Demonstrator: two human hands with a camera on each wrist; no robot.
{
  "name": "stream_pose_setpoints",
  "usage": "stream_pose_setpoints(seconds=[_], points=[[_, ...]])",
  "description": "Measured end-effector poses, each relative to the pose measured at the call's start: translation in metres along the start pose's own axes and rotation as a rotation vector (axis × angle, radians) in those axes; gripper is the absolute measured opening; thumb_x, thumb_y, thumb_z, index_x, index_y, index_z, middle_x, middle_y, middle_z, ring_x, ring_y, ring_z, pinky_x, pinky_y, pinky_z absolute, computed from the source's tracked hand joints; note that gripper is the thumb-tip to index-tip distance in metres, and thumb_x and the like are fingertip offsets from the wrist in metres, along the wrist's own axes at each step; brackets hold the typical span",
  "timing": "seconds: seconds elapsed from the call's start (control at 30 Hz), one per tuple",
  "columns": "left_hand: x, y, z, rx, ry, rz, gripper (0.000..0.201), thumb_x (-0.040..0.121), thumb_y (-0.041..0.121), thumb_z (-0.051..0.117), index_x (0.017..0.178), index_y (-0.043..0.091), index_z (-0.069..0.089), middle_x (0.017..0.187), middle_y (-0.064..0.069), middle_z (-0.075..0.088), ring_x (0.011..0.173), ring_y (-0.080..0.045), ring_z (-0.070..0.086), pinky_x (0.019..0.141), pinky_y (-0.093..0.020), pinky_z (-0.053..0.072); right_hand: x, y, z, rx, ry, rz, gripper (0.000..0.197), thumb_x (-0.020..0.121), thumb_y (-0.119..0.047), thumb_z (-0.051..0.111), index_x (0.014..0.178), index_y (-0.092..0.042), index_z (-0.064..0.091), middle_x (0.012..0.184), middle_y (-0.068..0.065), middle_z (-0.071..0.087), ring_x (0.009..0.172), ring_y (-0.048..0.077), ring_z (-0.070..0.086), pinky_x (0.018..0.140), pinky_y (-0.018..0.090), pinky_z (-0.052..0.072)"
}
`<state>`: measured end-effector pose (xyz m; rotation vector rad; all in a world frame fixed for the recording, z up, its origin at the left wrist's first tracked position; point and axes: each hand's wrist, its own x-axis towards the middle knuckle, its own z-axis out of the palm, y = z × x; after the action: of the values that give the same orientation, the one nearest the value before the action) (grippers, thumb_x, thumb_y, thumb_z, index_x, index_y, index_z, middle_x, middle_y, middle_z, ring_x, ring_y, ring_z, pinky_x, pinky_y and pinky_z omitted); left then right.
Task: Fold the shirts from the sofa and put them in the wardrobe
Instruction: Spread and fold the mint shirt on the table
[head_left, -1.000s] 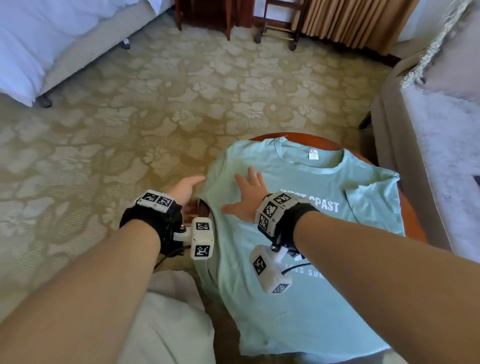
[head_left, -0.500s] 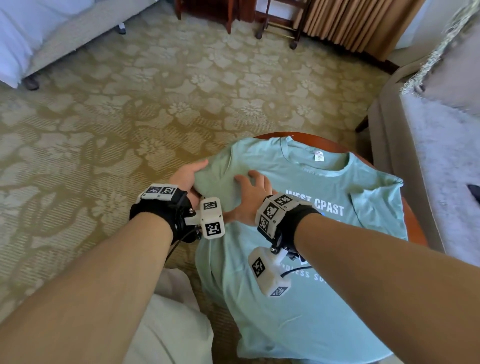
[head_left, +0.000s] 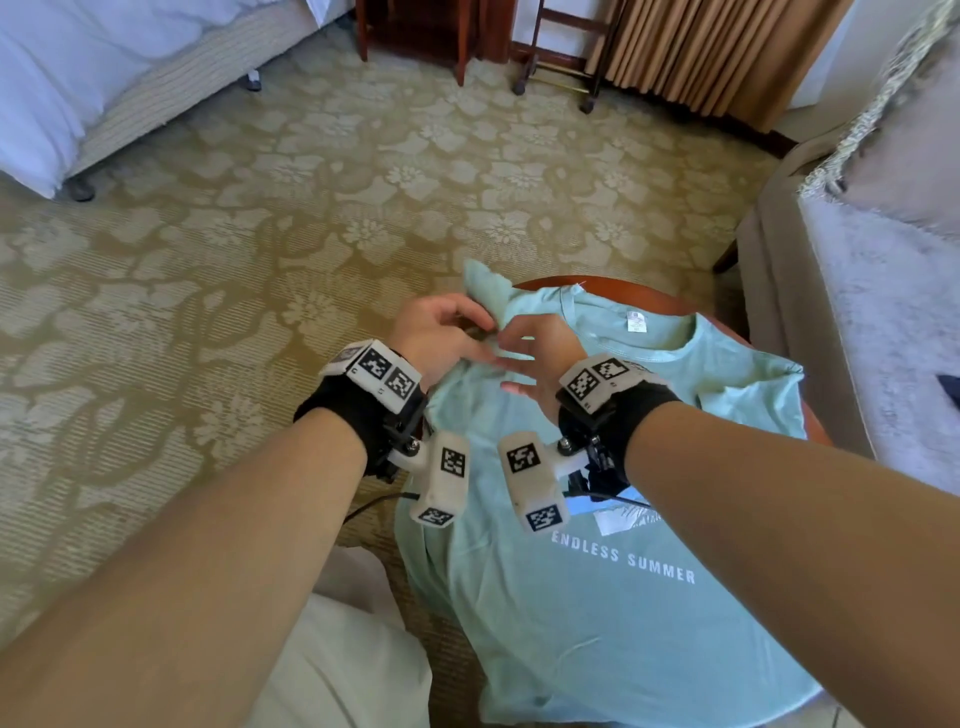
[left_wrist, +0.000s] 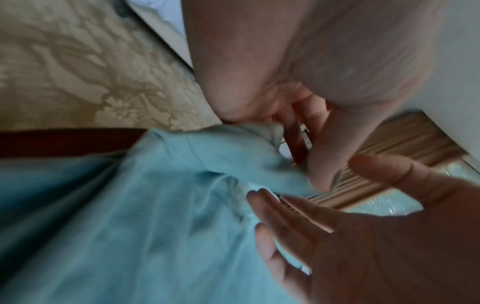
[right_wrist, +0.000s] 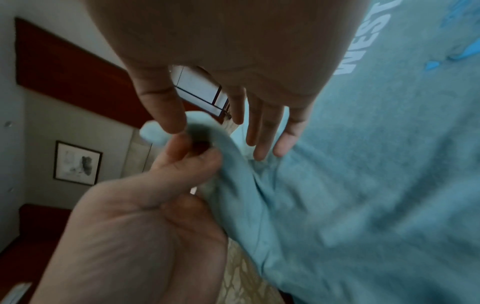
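So I've got the mint-green shirt (head_left: 613, 597) lying front-up on the round dark-wood tabletop (head_left: 618, 288), soft cotton knit, white "ENDLESS SUMMER" lettering, hem at 6 o'clock. My left hand (head_left: 436, 332) has its grip pinched on the bunched sleeve (head_left: 485, 291) at about 11 o'clock, lifted off the tabletop. My right hand (head_left: 540, 358) is just beside it, thumb on the sleeve, other fingers straight on the cloth. Flower-patterned carpet (head_left: 311, 208) all round, bed (head_left: 78, 78) at 10, fuzzy grey sofa (head_left: 883, 312) at 3. My forearms hide part of the print.
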<state>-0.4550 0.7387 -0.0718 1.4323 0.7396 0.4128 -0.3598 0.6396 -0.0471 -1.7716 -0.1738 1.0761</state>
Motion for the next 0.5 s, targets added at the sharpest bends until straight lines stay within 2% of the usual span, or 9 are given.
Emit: stream_pose_setpoints(seconds=[0.03, 0.1, 0.17, 0.2, 0.27, 0.33, 0.43, 0.5], points=[[-0.002, 0.002, 0.001, 0.040, -0.089, -0.002, 0.034, 0.061, -0.019, 0.076, 0.076, 0.012, 0.071, 0.089, -0.004, 0.074, 0.091, -0.020, 0.069, 0.082, -0.030, 0.057, 0.004, 0.001, -0.002, 0.057, 0.007, 0.008, 0.007, 0.083, -0.013, 0.057, 0.084, -0.014, 0.064, 0.114, 0.008, 0.061, 0.105, 0.026, 0.059, 0.083, 0.039, 0.049], [-0.003, 0.004, 0.003, 0.160, -0.249, -0.016, 0.033, 0.063, -0.012, 0.078, 0.080, 0.016, 0.075, 0.102, 0.001, 0.075, 0.103, -0.016, 0.068, 0.093, -0.036, 0.055, 0.009, 0.003, -0.006, 0.051, 0.021, -0.026, 0.021, 0.076, -0.029, 0.065, 0.092, -0.016, 0.067, 0.107, 0.009, 0.065, 0.099, 0.029, 0.062, 0.086, 0.043, 0.053], [-0.002, 0.005, 0.003, 0.245, -0.277, -0.011, 0.037, 0.064, -0.012, 0.076, 0.082, 0.020, 0.076, 0.107, 0.006, 0.074, 0.106, -0.014, 0.067, 0.099, -0.039, 0.052, 0.015, 0.009, -0.011, -0.013, 0.064, -0.028, 0.043, 0.063, -0.044, 0.074, 0.097, -0.017, 0.069, 0.105, 0.009, 0.069, 0.103, 0.032, 0.065, 0.093, 0.049, 0.052], [-0.002, 0.006, 0.003, 0.255, -0.254, -0.008, 0.039, 0.065, -0.015, 0.074, 0.082, 0.020, 0.076, 0.109, 0.008, 0.073, 0.106, -0.014, 0.067, 0.099, -0.041, 0.051, 0.014, 0.009, -0.013, -0.075, 0.107, -0.021, 0.048, 0.065, -0.045, 0.075, 0.102, -0.015, 0.067, 0.102, 0.007, 0.068, 0.103, 0.030, 0.065, 0.094, 0.048, 0.053], [-0.002, 0.008, 0.003, 0.257, -0.195, 0.011, 0.043, 0.064, -0.016, 0.073, 0.086, 0.021, 0.074, 0.111, 0.008, 0.071, 0.107, -0.013, 0.066, 0.099, -0.041, 0.052, 0.015, 0.014, -0.021, -0.212, 0.191, -0.020, 0.041, 0.082, -0.034, 0.068, 0.116, -0.013, 0.061, 0.088, 0.000, 0.057, 0.098, 0.025, 0.059, 0.095, 0.043, 0.052], [-0.003, 0.006, 0.002, 0.356, -0.155, 0.023, 0.047, 0.063, -0.009, 0.080, 0.098, 0.021, 0.071, 0.108, 0.007, 0.070, 0.104, -0.013, 0.065, 0.093, -0.035, 0.054, 0.014, 0.017, -0.026, -0.393, 0.230, -0.014, 0.036, 0.091, -0.024, 0.059, 0.124, -0.009, 0.056, 0.080, -0.004, 0.047, 0.090, 0.021, 0.054, 0.090, 0.038, 0.053], [-0.006, 0.002, 0.003, 0.637, -0.238, 0.005, 0.060, 0.060, 0.007, 0.091, 0.112, 0.019, 0.065, 0.105, 0.006, 0.063, 0.096, -0.014, 0.061, 0.080, -0.028, 0.052, 0.012, 0.009, -0.022, -0.736, 0.306, -0.057, 0.023, 0.095, -0.017, 0.056, 0.116, -0.010, 0.060, 0.078, -0.003, 0.055, 0.074, 0.018, 0.056, 0.073, 0.028, 0.051], [-0.009, 0.001, 0.007, 0.832, -0.278, 0.007, 0.064, 0.061, 0.013, 0.091, 0.117, 0.021, 0.063, 0.102, 0.006, 0.059, 0.093, -0.015, 0.058, 0.074, -0.027, 0.047, 0.008, 0.000, -0.021, -0.945, 0.272, -0.097, 0.021, 0.097, -0.015, 0.053, 0.116, -0.013, 0.061, 0.083, -0.003, 0.056, 0.079, 0.018, 0.055, 0.072, 0.026, 0.047]])
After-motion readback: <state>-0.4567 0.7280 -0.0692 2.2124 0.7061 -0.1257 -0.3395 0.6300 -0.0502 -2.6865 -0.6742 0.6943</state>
